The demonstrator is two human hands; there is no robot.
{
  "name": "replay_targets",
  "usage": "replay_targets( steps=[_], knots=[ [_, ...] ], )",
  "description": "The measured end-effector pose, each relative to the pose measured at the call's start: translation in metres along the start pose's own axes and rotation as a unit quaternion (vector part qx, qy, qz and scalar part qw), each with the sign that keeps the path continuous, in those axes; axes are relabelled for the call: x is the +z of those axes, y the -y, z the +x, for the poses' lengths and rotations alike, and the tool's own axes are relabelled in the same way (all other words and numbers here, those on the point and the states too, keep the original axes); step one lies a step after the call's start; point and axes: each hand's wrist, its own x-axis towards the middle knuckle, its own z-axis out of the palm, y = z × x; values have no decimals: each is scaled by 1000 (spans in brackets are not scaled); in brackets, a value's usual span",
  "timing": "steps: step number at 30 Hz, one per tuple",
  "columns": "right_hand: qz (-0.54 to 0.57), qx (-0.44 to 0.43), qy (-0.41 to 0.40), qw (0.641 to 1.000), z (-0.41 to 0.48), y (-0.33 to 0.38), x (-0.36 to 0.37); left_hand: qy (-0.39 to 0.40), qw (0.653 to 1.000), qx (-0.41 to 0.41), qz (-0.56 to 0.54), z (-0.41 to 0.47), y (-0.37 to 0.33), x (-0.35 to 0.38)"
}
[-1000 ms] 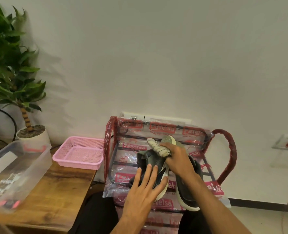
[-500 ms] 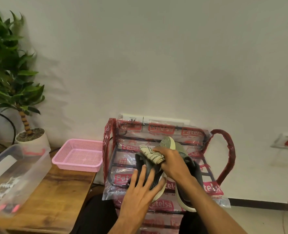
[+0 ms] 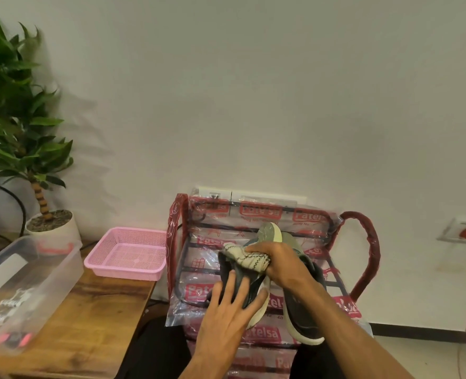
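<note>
Head camera looks down on a dark grey sneaker (image 3: 227,269) that stands tilted on its side on a plastic-wrapped shoe rack (image 3: 256,214), just in front of the person's lap. The left hand (image 3: 226,310) lies flat against its upper, fingers straight and spread, the thumb out along the white sole edge. The right hand (image 3: 281,265) curls round a bunched cream cloth (image 3: 249,258) with a dark zigzag pattern and presses it to the upper part of the shoe. Hand and cloth hide the shoe's opening.

A pale sole tip (image 3: 270,231) rises behind the cloth; which shoe it belongs to cannot be told. A second sneaker (image 3: 300,315) lies just beside the first, largely covered by the right forearm, with its white sole showing at the near end.

To the left, a wooden table (image 3: 89,324) bears a pink basket (image 3: 129,253), a clear plastic box (image 3: 21,283) cut off by the frame edge, its contents blurred, and a potted plant (image 3: 15,119).
</note>
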Motion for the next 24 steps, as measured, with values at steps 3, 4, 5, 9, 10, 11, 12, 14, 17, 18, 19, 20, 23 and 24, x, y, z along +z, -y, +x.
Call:
replay_targets(
  steps=[3, 4, 5, 9, 10, 11, 12, 14, 17, 18, 19, 20, 23, 24],
  knots=[
    [-112, 30, -35, 993, 7, -6, -11, -8, 999, 19, 27, -2, -3, 0],
    [-124, 49, -56, 989, 8, -8, -14, -10, 999, 21, 30, -3, -4, 0],
    [-117, 68, -85, 987, 8, -10, -18, -11, 999, 19, 33, -4, -5, 1],
    [-15, 104, -218, 970, 0, -17, -24, 5, 1000, 4, 31, -4, -6, -3],
    [-14, 97, -225, 969, -2, -17, -23, 12, 999, 0, 35, -4, -5, -3],
    [-16, 92, -222, 971, -5, -16, -22, 22, 999, -4, 31, -4, -6, -6],
    [-15, 89, -213, 973, -6, -14, -20, 31, 999, -9, 22, -4, -7, -11],
    [-17, 80, -179, 981, -9, -9, -14, 38, 999, -11, 3, -4, -6, -21],
    [-25, 66, -110, 991, -9, 2, -2, 38, 999, 0, -27, -5, -1, -23],
    [-25, 65, -94, 993, -9, 6, 1, 23, 999, -3, -43, -4, 0, -24],
    [-23, 66, -82, 994, -9, 11, 4, 4, 999, -1, -53, -3, 2, -23],
    [-16, 65, -74, 995, -9, 15, 6, -3, 998, 4, -66, -4, 4, -21],
    [51, 62, -56, 995, -12, 24, 9, -6, 997, 17, -69, -6, 11, -20],
    [88, 57, -54, 993, -13, 26, 9, -12, 998, 19, -66, -7, 14, -19]
  ],
)
